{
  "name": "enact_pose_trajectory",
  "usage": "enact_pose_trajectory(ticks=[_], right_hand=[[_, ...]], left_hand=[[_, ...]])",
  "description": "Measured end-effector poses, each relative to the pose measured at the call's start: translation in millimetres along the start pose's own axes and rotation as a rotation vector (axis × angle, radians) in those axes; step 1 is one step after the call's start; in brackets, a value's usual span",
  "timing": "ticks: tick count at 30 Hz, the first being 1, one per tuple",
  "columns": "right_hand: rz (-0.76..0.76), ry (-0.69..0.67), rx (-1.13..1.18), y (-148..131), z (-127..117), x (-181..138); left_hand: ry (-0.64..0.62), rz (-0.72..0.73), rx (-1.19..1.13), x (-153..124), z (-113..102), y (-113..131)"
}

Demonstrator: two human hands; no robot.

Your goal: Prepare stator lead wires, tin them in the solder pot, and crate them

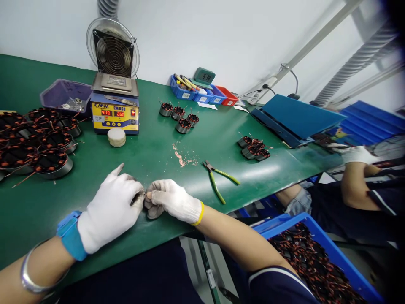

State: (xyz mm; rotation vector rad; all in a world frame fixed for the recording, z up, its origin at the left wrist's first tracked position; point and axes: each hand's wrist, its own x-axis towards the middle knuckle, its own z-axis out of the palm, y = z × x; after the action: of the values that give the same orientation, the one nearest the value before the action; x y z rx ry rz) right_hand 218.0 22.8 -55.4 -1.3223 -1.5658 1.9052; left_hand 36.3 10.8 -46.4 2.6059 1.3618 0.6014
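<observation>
Head view: left hand (pixel 110 211) and right hand (pixel 172 200) grips pinch one tiny part (pixel 146 195); probably light, bendy, best held gently by its ends.

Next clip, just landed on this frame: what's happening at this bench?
A person in white gloves works over a green mat. The left hand and right hand meet at the fingers, pinching a small part too tiny to identify. Green-handled pliers lie untouched to the right; wound coils sit at left beside a soldering station. A co-worker's arm shows at far right.
</observation>
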Motion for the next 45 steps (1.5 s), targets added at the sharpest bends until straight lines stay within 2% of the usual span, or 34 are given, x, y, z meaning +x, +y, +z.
enact_pose_trajectory(ticks=[2, 5, 7, 11, 14, 17, 20, 22, 24, 29, 31, 34, 37, 41, 45], right_hand=[[-0.016, 0.086, -0.087, -3, -7, -6], [-0.035, 0.265, -0.43, -2, -9, -22], [-0.076, 0.285, -0.605, 2, 1, -30], [-0.322, 0.342, -0.942, 7, 32, -27], [-0.342, 0.365, -1.023, 5, 41, -14], [-0.423, 0.319, -0.907, 2, 33, -6], [-0.456, 0.304, -0.607, 2, 23, -7], [-0.393, 0.344, -0.433, 3, 22, -8], [-0.322, 0.368, -0.271, 4, 22, -7], [-0.191, 0.282, 0.217, 11, 22, -2], [-0.249, 0.331, 0.22, 14, 21, -4], [-0.414, 0.432, 0.022, 19, 20, -12], [-0.493, 0.442, -0.141, 23, 22, -16], [-0.464, 0.464, -0.183, 25, 26, -14], [-0.441, 0.423, -0.156, 28, 27, -18]], left_hand=[[0.01, -0.035, -0.015, -1, -5, -1], [0.015, -0.044, 0.003, -4, -18, -6], [-0.04, -0.008, 0.041, -5, -27, -12], [-0.15, -0.018, 0.139, -4, -34, -24], [-0.15, -0.091, 0.269, -1, -35, -27], [-0.037, -0.085, 0.354, 0, -37, -21], [0.056, 0.03, 0.27, -2, -33, -10], [0.017, 0.08, 0.208, -3, -27, -5], [-0.035, 0.072, 0.168, -5, -18, -2], [-0.047, -0.034, 0.06, -6, -7, -3], [-0.046, -0.061, 0.015, -6, -7, -4], [-0.05, -0.084, -0.05, -7, -8, -4], [-0.047, -0.096, -0.082, -6, -8, -4], [-0.077, -0.112, -0.094, -2, -11, -1], [-0.104, -0.136, -0.101, -1, -13, 1]])
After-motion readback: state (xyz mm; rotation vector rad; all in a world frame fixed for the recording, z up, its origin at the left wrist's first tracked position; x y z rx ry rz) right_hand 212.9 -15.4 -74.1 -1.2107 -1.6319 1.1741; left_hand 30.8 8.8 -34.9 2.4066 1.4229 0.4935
